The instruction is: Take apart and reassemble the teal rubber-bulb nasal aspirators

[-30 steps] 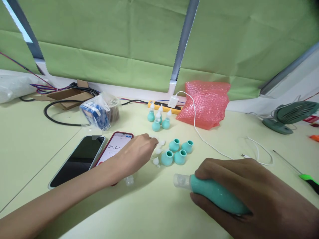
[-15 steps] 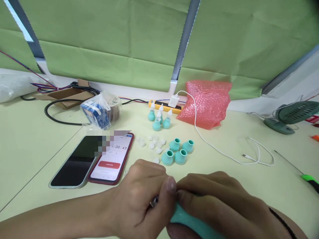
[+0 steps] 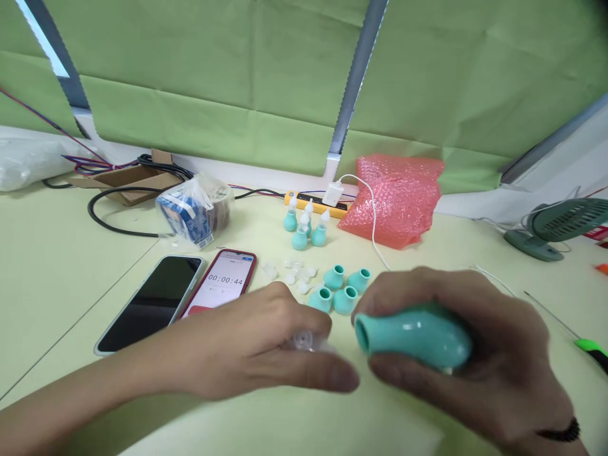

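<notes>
My right hand point(image 3: 479, 361) is wrapped round a teal rubber bulb point(image 3: 413, 334), its open mouth pointing left. My left hand point(image 3: 256, 345) is pinched on a small clear plastic tip point(image 3: 304, 342), held a little apart from the bulb's mouth. Behind my hands on the table stand several open teal bulbs point(image 3: 339, 288), with loose clear tips point(image 3: 292, 271) scattered to their left. Farther back stand several small teal bulbs with white tips fitted point(image 3: 304, 227).
Two phones lie at the left: a dark one point(image 3: 152, 301) and a red-cased one point(image 3: 223, 278) showing a timer. A plastic bag with a blue box point(image 3: 192, 212), pink bubble wrap point(image 3: 396, 196), a power strip point(image 3: 316, 201), a white cable, a green fan point(image 3: 555, 225) and a green-handled tool point(image 3: 589, 347) sit around.
My hands have come apart: the clear tip is off the bulb and in my left hand. The bulb has risen, its open mouth now showing. The timer reads one second more.
</notes>
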Motion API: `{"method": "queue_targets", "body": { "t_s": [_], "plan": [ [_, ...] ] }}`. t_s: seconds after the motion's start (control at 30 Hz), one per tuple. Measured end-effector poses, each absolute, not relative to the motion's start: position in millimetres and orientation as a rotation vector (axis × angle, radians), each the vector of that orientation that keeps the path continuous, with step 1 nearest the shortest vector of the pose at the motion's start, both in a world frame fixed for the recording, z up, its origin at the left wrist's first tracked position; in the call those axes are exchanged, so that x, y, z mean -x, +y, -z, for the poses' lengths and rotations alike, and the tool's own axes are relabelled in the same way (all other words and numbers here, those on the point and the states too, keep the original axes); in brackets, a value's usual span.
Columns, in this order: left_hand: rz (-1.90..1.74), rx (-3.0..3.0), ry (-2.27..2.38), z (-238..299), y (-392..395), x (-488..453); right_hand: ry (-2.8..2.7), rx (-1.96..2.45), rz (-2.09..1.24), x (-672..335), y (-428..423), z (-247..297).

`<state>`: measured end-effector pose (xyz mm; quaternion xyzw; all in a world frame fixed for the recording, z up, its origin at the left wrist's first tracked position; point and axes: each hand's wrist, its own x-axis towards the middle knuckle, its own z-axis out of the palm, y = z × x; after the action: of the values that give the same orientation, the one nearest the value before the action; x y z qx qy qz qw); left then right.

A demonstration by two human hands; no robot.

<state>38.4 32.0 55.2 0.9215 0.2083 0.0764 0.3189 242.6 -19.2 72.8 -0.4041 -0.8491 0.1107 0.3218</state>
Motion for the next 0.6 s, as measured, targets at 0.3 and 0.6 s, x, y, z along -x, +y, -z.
{"method": "queue_targets", "body": {
  "t_s": [0.3, 0.6],
  "plan": [
    [0.636, -2.920, 0.831, -29.4, 34.2, -30.5, -2.161, 1.348, -0.317, -309.7, 80.6, -53.1],
    [0.806, -2.971, 0.912, 13.1, 21.7, -62.9, -2.186, 1.523, -0.475, -330.0, 126.2, 2.6]
  ]
}}
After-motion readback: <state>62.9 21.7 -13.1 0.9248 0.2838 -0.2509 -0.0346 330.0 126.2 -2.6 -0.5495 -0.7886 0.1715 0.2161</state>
